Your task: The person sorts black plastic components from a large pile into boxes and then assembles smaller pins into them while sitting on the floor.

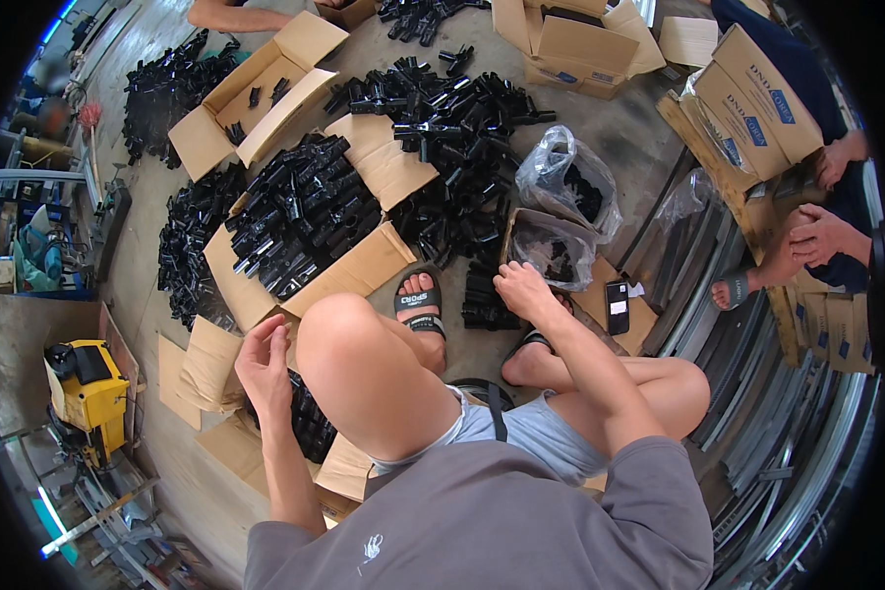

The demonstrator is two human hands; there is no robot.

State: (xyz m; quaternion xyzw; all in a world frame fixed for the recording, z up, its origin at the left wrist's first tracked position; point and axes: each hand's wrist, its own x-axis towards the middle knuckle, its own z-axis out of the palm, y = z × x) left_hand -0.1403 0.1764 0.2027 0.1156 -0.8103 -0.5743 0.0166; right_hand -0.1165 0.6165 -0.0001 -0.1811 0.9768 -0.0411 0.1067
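My left hand [263,366] is raised beside my left knee, over an open carton. Its fingers are loosely bent and I see nothing in it. My right hand [527,291] reaches in front of my right foot, its fingers bent together; what they hold, if anything, is hidden. Just left of it stands a short stack of black tubular fittings [485,300]. Beyond the fingers is a clear plastic bag [582,254] in a small box, with small black pieces inside. Ahead of my left knee, an open carton [356,268] is filled with rows of black tubular fittings [305,211].
Loose heaps of black fittings [452,128] cover the floor ahead. A phone [617,307] lies on cardboard to the right. Another person's hands [821,236] are by stacked cartons [757,113] at the right. Metal lengths [757,433] lie there too; a yellow machine [96,393] stands left.
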